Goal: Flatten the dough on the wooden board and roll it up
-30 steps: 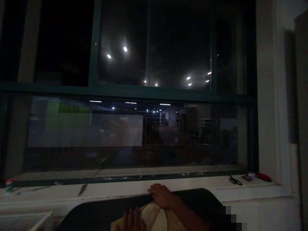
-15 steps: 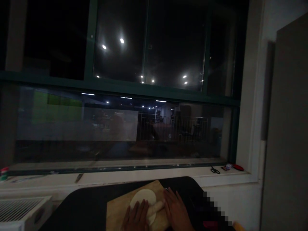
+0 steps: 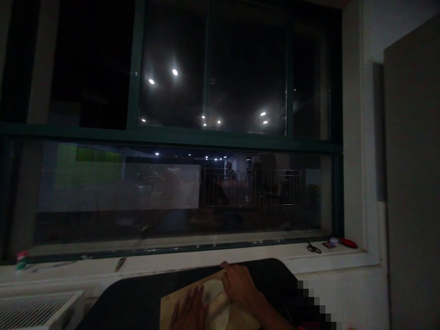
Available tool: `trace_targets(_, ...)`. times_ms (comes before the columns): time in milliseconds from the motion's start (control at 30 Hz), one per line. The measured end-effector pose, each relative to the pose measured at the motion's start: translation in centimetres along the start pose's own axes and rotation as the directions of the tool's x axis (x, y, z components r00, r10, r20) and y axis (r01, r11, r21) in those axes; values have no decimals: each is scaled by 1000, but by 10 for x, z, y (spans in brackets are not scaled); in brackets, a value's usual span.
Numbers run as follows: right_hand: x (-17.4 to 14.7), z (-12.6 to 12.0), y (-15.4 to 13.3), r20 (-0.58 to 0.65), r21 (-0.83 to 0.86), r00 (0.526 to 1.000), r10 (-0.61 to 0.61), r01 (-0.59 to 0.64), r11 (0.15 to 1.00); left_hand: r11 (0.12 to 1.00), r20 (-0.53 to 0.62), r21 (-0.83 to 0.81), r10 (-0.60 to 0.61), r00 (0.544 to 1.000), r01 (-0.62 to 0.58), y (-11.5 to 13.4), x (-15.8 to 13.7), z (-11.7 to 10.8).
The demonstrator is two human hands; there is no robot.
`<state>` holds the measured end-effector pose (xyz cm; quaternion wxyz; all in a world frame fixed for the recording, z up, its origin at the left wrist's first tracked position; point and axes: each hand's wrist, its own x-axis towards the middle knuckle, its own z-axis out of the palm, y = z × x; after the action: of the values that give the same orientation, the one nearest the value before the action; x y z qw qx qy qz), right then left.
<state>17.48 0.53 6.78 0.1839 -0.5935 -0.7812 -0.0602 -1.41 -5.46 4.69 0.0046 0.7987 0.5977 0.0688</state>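
Observation:
At the bottom of the head view a wooden board (image 3: 168,309) lies on a black table (image 3: 137,298). A pale flat round of dough (image 3: 216,305) rests on the board. My left hand (image 3: 187,314) lies flat on the board at the dough's left side. My right hand (image 3: 239,286) presses palm down at the dough's far right edge, near the board's far corner. A pale roller seen earlier under my hands is hidden now. Both hands are cut off by the lower frame edge.
A white window sill (image 3: 206,261) runs behind the table, carrying scissors (image 3: 313,248), a red object (image 3: 349,243), a knife-like tool (image 3: 120,263) and a small can (image 3: 21,260). Dark window glass fills the view. A radiator grille (image 3: 34,309) sits lower left, a grey panel (image 3: 412,183) at right.
My hands were drawn back near me half a second ago with a roller between them; now my right hand has pushed forward over the dough's far edge. The camera tilted up slightly.

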Motion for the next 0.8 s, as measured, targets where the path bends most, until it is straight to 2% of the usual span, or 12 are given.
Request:
trace_targets(100, 26, 17, -1, 67, 9, 998, -9, 9, 1000, 982, -30, 159, -103, 994, 107, -9, 17, -21)
trace_targets(233, 27, 47, 6, 124, 6, 992, 29, -30, 1000, 972, 1, 192, -136, 991, 134, -10, 33, -20)
trace_targets(333, 9, 58, 13, 121, 43, 993, 8, -13, 999, 982, 28, 163, -100, 995, 95, -11, 35, -12)
trace_targets(400, -6, 59, 13, 49, 75, 999, 8, -12, 997, 991, 21, 133, -28, 999, 25, -12, 31, -8)
trace_targets(533, -37, 56, -1, -79, 63, 989, 121, -116, 991, 995, -1, 76, 59, 998, -59, -13, 17, -2)
trace_targets(633, -59, 57, -13, -88, 31, 974, 210, -208, 978, 996, -22, 47, 82, 996, -81, -15, 6, 4)
trace_targets(800, -94, 58, -23, -101, 47, 969, 224, -220, 974, 991, -73, -1, 131, 989, -132, -23, -15, 20)
